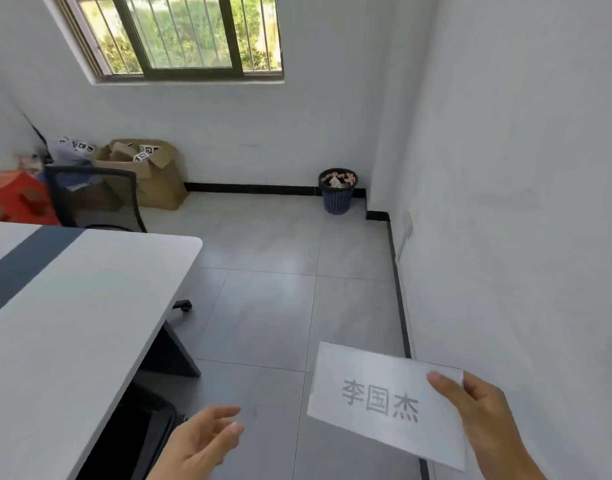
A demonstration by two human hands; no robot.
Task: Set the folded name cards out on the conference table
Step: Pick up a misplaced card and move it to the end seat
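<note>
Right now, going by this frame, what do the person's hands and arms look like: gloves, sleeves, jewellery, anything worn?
Both are bare. The left hand and the right hand wear no gloves, and no ring shows on the fingers in view. The short stretch of each wrist before the bottom edge is uncovered: no sleeve, cuff, watch or strap shows. Anything further up the arms is out of frame.

My right hand point(484, 417) is out in front at the lower right. The thumb lies flat on the upper face of the name card point(380, 396), pinching it by its right edge. The other fingers are behind the card, so I cannot tell how they lie. My left hand point(204, 441) is lower and to the left, palm turned inward, fingers loosely spread and slightly bent, holding nothing.
</note>
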